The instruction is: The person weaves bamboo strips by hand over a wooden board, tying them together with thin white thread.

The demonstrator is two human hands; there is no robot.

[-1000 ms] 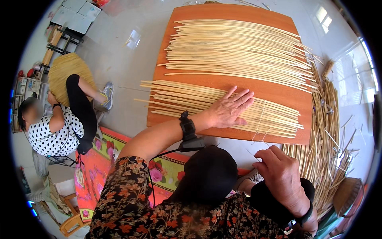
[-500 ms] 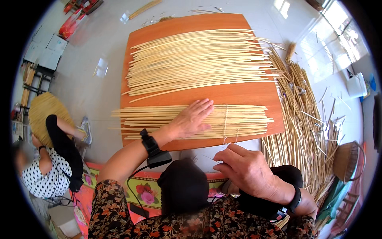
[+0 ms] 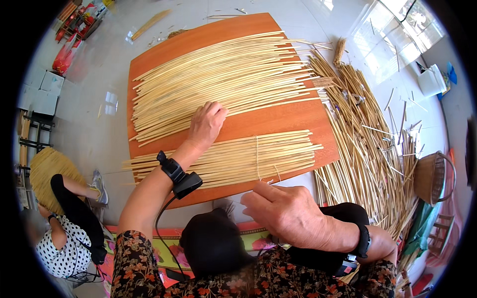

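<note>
Pale straw-coloured stalks lie on an orange-brown wooden board in two groups: a wide far layer [image 3: 213,74] and a narrower near strip [image 3: 223,159]. My left hand [image 3: 207,124] reaches over the near strip, its fingers curled closed on a stalk at the near edge of the far layer. A pale thread [image 3: 258,156] crosses the near strip toward its right end, with a short loose piece beside it. Just off the board's front edge, my right hand [image 3: 285,216] is closed in a pinch; whatever its fingers hold is hidden.
The board [image 3: 298,114] has a large heap of loose stalks [image 3: 367,139] on the floor at its right. Farther right stand a wicker basket [image 3: 433,179] and a white bucket [image 3: 431,81]. At the left sits another person in a dotted top [image 3: 67,248], beside a round woven mat [image 3: 54,171].
My left hand has lifted off the near strip, moved to the far layer and curled its fingers. My right hand has shifted slightly left and down. The whole view has turned a little.
</note>
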